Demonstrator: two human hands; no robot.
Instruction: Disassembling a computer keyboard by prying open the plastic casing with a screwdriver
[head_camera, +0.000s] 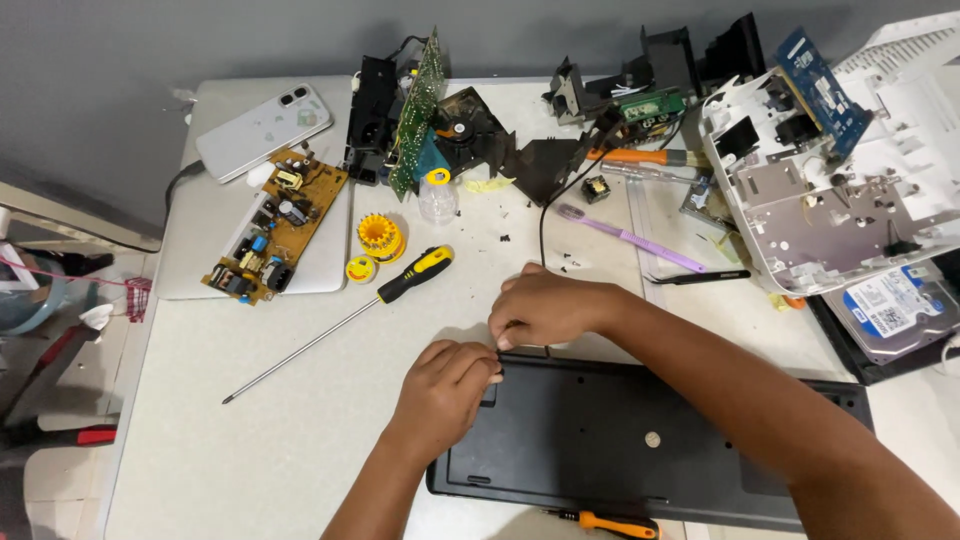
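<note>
Both hands hide the black keyboard's (620, 440) upper-left corner; left hand (445, 385) and right hand (545, 310) have fingers curled together, pinching there. It lies face-down, lengthwise left-right, on the counter (300, 440), bottom edge cropped.

Electronics repair bench: circuit boards (274, 224), screwdrivers (345, 318) (parts everywhere).

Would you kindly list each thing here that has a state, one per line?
Keyboard: face down, back panel up.
Left hand: fingers curled on the keyboard's top edge.
Right hand: pinching at that same edge.
Long screwdriver: lying loose, untouched.
Phone: face down.
Printer shell: opened up, insides exposed.
</note>
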